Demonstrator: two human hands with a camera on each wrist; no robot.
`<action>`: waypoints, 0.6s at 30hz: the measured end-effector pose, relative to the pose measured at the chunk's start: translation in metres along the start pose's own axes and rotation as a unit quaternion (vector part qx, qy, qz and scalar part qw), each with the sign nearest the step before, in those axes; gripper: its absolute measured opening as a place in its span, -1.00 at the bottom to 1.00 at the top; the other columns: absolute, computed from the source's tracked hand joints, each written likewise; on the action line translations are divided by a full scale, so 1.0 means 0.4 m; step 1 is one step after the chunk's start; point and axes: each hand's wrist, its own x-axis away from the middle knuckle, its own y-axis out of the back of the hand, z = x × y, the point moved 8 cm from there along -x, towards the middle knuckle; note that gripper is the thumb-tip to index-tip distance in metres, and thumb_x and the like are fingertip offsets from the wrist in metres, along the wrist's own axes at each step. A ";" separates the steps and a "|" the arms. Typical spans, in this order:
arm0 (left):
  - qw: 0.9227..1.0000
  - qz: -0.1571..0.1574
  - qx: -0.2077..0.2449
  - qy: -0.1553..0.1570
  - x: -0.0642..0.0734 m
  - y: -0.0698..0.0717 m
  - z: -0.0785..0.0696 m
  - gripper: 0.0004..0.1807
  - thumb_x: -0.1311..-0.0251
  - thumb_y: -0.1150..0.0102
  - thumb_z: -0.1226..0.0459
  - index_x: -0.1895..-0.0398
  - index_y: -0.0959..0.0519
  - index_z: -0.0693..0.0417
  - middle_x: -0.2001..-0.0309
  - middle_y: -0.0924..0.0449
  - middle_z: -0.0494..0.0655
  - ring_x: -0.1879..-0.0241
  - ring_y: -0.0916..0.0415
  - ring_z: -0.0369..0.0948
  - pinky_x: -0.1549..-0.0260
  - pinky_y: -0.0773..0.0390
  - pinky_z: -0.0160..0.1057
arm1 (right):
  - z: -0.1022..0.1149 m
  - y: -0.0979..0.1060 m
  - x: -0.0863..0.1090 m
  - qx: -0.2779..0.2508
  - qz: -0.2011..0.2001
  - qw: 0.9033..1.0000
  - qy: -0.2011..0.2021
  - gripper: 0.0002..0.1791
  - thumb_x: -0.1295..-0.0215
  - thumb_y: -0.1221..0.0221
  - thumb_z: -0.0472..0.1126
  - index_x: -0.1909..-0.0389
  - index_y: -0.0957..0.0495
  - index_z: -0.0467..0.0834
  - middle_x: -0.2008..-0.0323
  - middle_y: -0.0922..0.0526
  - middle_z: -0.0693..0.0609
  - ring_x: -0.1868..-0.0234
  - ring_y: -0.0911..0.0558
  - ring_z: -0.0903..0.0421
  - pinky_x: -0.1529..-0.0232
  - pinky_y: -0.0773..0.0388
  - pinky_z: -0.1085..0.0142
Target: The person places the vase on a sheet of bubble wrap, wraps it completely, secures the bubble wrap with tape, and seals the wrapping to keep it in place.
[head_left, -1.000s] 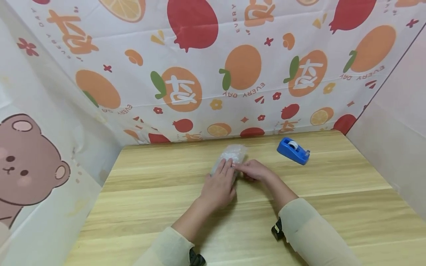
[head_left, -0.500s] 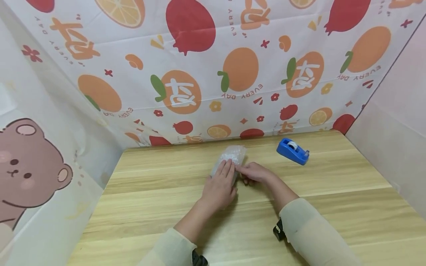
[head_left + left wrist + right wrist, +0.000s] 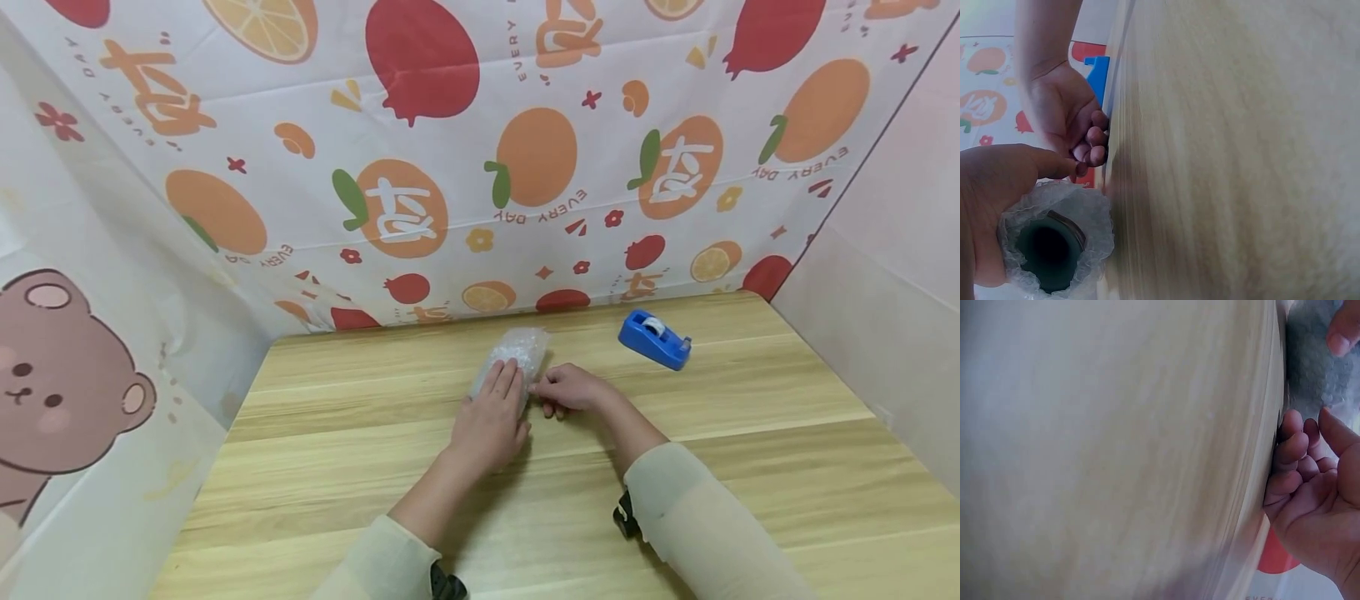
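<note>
A bundle of clear bubble wrap (image 3: 519, 348) lies on the wooden table, rolled around something dark green. Its near end, in the left wrist view, shows a round dark-green hollow opening (image 3: 1050, 250) inside the wrap. My left hand (image 3: 489, 423) rests on top of the bundle with its fingers straight. Beside the bundle's right edge is my right hand (image 3: 568, 390), fingers loosely curled. In the right wrist view its thumb (image 3: 1337, 432) points at the wrap, at or very near its surface. I see nothing held in that hand.
A blue tape dispenser (image 3: 654, 339) with a roll of tape stands at the table's back right. Fruit-printed cloth (image 3: 465, 250) hangs along the back edge of the wooden table (image 3: 337, 433). A bear-printed cloth (image 3: 67, 375) hangs on the left.
My right hand has moved slightly down along the bundle's right edge, its thumb drawing back from near the left fingertips. The left hand stays on the bundle; the head view has shifted slightly.
</note>
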 end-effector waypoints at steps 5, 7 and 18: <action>1.000 0.007 -0.004 0.004 0.001 0.001 -0.001 -0.14 -0.31 -0.11 -0.06 -0.54 -0.06 0.10 -0.57 0.05 -0.03 -0.55 0.12 -0.07 -0.11 -0.45 0.26 | -0.014 0.001 0.010 -0.096 -0.007 0.995 -0.008 -0.72 -0.42 -0.03 -0.13 0.32 -0.51 -0.29 0.53 -0.61 -0.03 0.57 -0.52 0.16 0.53 -0.39 0.38; 1.000 0.010 -0.006 0.003 0.001 -0.001 -0.003 -0.14 -0.31 -0.09 -0.07 -0.54 -0.05 0.10 -0.57 0.05 -0.04 -0.55 0.11 -0.07 -0.12 -0.44 0.25 | -0.015 0.004 0.018 -0.144 -0.017 0.989 -0.011 -0.75 -0.38 0.02 -0.17 0.31 -0.48 -0.30 0.53 -0.58 -0.01 0.55 -0.50 0.16 0.53 -0.39 0.38; 1.000 0.009 -0.007 0.012 0.009 -0.004 -0.002 -0.13 -0.29 -0.11 -0.10 -0.55 -0.05 0.05 -0.58 0.06 -0.05 -0.56 0.13 -0.07 -0.12 -0.45 0.24 | 0.088 -0.058 0.020 0.132 -0.078 0.983 0.104 -0.81 -0.44 0.05 -0.27 0.42 -0.39 -0.16 0.48 -0.51 -0.02 0.43 -0.48 0.12 0.32 -0.43 0.29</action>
